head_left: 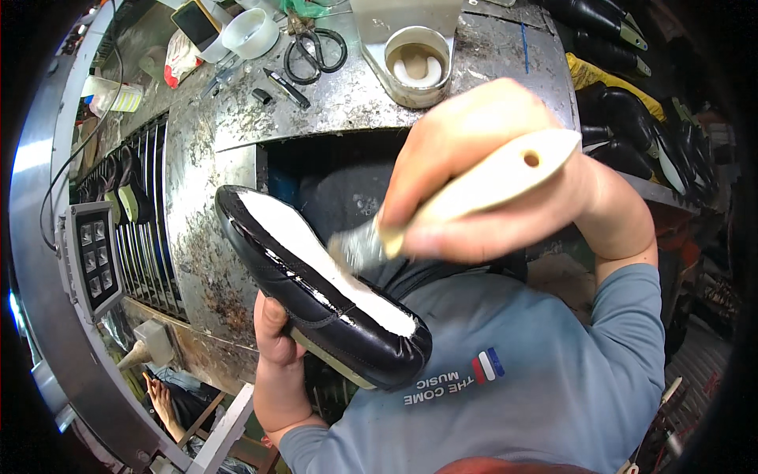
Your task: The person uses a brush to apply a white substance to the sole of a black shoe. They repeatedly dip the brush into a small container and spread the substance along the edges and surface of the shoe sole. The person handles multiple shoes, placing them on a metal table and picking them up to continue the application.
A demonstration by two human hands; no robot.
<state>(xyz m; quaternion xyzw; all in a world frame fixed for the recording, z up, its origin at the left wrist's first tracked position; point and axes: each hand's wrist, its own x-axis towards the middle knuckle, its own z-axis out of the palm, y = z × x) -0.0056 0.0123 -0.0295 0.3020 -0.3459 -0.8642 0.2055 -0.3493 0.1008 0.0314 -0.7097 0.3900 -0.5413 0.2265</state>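
A black leather shoe upper on a last (347,340) lies slanted in front of my body, bottom upward. Its bottom is a long white strip (288,229), with wet, shiny white-streaked edges along the folded leather. My left hand (275,332) grips the shoe by its near left side, thumb showing; most of its fingers are hidden. Closed around a flat paintbrush with a pale handle (505,174), my right hand (466,182) is above the shoe, smeared by motion. The brush's bristles (355,249) are at the edge of the white strip; whether they touch is blurred.
On the stained metal bench (189,205) stand a tub of whitish liquid (418,67), black-handled scissors (316,57), a marker (287,88) and a white bowl (250,34). Black shoes on lasts (632,126) pile at right. A lamp panel (93,257) stands left. Another person's hand (162,403) shows lower left.
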